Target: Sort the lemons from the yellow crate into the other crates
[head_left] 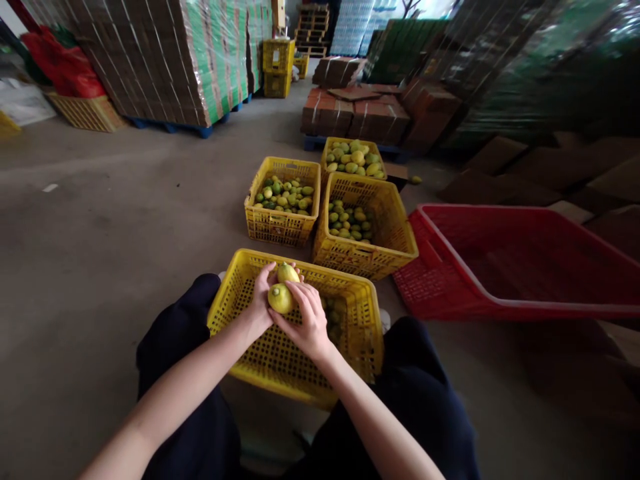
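Observation:
Over a yellow plastic crate [354, 293], my two hands meet around two yellow-green lemons. My left hand [262, 297] is closed on the farther lemon [287, 273], with fingertips showing behind it. The nearer lemon [281, 299] sits in the grip of my right hand [311, 320], thumb below and fingers over its side. It also lies close against my left palm, and I cannot tell whether that palm bears it. Several greener lemons [334, 319] lie in the right end of the crate below, partly hidden by my right hand.
Ahead stand three yellow crates holding lemons: a left one [283, 228], a right one [395, 223] and a far one [327, 152]. A large red crate [450, 267] is at the right. Flattened cartons [327, 113] and wrapped pallet stacks [150, 60] stand farther back.

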`<state>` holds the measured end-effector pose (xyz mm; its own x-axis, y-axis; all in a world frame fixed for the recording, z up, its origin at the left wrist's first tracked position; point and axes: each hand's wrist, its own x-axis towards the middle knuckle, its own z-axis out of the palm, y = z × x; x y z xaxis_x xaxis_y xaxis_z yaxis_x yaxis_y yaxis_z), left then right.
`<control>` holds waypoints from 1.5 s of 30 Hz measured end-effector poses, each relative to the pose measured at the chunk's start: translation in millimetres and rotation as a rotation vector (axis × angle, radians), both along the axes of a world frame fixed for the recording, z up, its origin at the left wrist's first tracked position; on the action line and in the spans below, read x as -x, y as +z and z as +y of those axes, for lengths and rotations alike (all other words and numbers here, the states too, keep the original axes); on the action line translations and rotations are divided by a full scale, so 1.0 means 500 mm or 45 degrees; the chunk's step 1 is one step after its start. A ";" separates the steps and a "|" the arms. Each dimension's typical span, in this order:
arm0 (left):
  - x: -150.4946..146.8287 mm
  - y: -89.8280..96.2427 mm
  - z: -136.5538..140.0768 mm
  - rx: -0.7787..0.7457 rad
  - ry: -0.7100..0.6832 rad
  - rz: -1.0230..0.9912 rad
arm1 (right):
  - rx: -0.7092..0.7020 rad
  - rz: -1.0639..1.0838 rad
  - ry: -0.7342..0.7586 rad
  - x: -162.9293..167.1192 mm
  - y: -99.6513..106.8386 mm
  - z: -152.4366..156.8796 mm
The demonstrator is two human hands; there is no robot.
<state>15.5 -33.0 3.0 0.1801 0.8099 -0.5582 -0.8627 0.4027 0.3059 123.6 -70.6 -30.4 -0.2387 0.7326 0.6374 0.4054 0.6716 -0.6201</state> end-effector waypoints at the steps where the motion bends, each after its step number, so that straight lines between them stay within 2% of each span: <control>1: -0.001 0.002 0.002 0.004 0.043 0.020 | -0.007 0.031 -0.012 -0.001 0.003 -0.003; 3: 0.000 0.009 0.006 -0.014 0.108 0.066 | 0.024 0.131 -0.042 -0.004 0.010 -0.007; 6: 0.014 0.023 0.012 -0.055 0.149 0.135 | 0.222 0.389 -0.126 -0.009 0.018 -0.005; 9: 0.032 0.028 0.021 -0.013 0.157 0.144 | 0.537 0.740 -0.139 -0.012 0.023 0.007; 12: 0.041 0.028 0.027 0.135 0.132 0.027 | 0.876 1.115 -0.050 -0.013 0.030 0.023; 14: 0.040 0.028 0.027 0.163 0.131 -0.037 | 1.049 1.315 0.012 -0.013 0.035 0.033; 18: 0.034 0.033 0.021 0.068 0.043 -0.017 | 1.246 1.524 0.000 -0.015 0.038 0.044; 23: 0.029 0.025 0.015 0.055 -0.082 0.041 | 1.490 1.677 -0.054 -0.020 0.035 0.052; 29: 0.022 0.005 0.015 0.016 -0.102 0.077 | 1.605 1.692 -0.005 -0.023 0.042 0.060; 34: 0.020 0.000 0.018 -0.083 -0.122 0.235 | 1.638 1.738 0.216 -0.034 0.037 0.061; 39: 0.015 0.005 0.008 -0.485 -0.192 0.530 | 1.503 1.722 0.475 -0.048 0.029 0.055; 41: 0.014 0.011 0.005 -0.570 -0.263 0.531 | 1.471 1.700 0.552 -0.051 0.031 0.053; 43: 0.014 0.015 0.004 -0.512 -0.298 0.422 | 1.465 1.725 0.588 -0.052 0.034 0.053; 45: 0.016 0.018 0.006 -0.349 -0.274 0.275 | 1.480 1.815 0.565 -0.051 0.036 0.055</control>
<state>7.8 -29.8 12.2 0.2637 0.8906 -0.3705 -0.6718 0.4451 0.5920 149.2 -43.1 -12.3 -0.3174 0.9278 -0.1961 -0.8109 -0.3728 -0.4511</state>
